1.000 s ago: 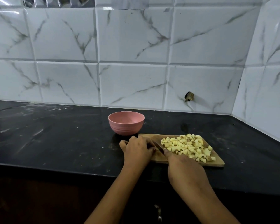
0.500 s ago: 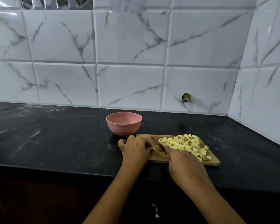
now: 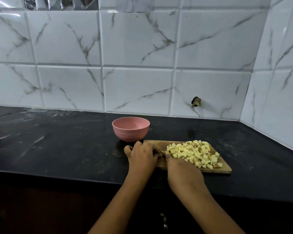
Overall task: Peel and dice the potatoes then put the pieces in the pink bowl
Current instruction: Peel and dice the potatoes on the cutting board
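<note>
A pile of pale yellow diced potato (image 3: pixel 194 153) covers the middle and right of the wooden cutting board (image 3: pixel 224 168). My left hand (image 3: pixel 142 155) rests on the board's left end with its fingers curled down over a small potato piece (image 3: pixel 156 150), which is mostly hidden. My right hand (image 3: pixel 183 173) grips a knife (image 3: pixel 162 153). Only a short dark stretch of the blade shows between the two hands, at the pile's left edge. The pink bowl (image 3: pixel 131 130) stands just behind the board's left corner and looks empty.
The board lies near the front edge of a black stone counter (image 3: pixel 57 142). White marble-pattern tiles form the back wall (image 3: pixel 137 65) and the right wall (image 3: pixel 281 98), meeting in a corner at the right.
The knife and my right hand have shifted slightly left toward my left hand. The view has drifted a little. Bowl, board and pile stay put.
</note>
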